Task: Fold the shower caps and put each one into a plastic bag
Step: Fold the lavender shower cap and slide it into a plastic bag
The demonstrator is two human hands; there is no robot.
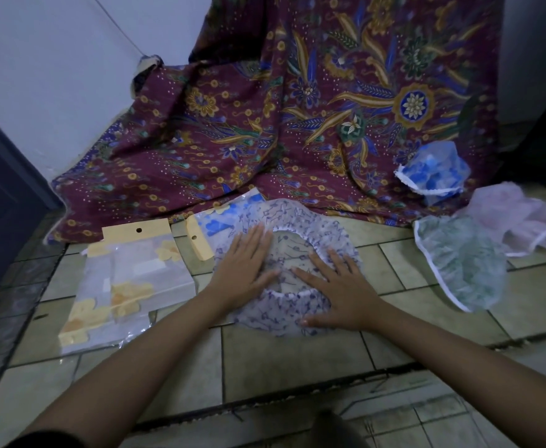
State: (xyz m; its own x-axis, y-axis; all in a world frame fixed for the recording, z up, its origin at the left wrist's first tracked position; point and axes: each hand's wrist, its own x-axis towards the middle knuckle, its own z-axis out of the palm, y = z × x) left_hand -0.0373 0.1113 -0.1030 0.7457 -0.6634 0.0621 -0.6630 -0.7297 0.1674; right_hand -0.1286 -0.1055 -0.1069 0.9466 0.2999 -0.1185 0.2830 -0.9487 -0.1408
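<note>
Down on the pale tiled floor [297, 360] in front of me, my left hand [244, 260] and right hand [339, 292] lie flat, palms down and fingers straight, gripping nothing. Both press on a translucent shower cap with a small purple print and a white frilled elastic rim [265, 313], the left hand on its left side and the right hand, fingers spread, on its right. The cap is spread on the floor with its opening facing up between my hands.

Its far left edge overlaps a clear plastic bag with a yellow card header holding a blue-patterned cap [213, 221]. Further left lies another clear bag with a yellow-flowered cap inside [126, 279].

Off to my right, apart from my hands, sit three loose caps: a green-patterned one [459, 263], a pale pink one [520, 221] behind it, and a blue one [433, 169] resting on the maroon batik cloth [297, 108] that drapes down onto the floor.
</note>
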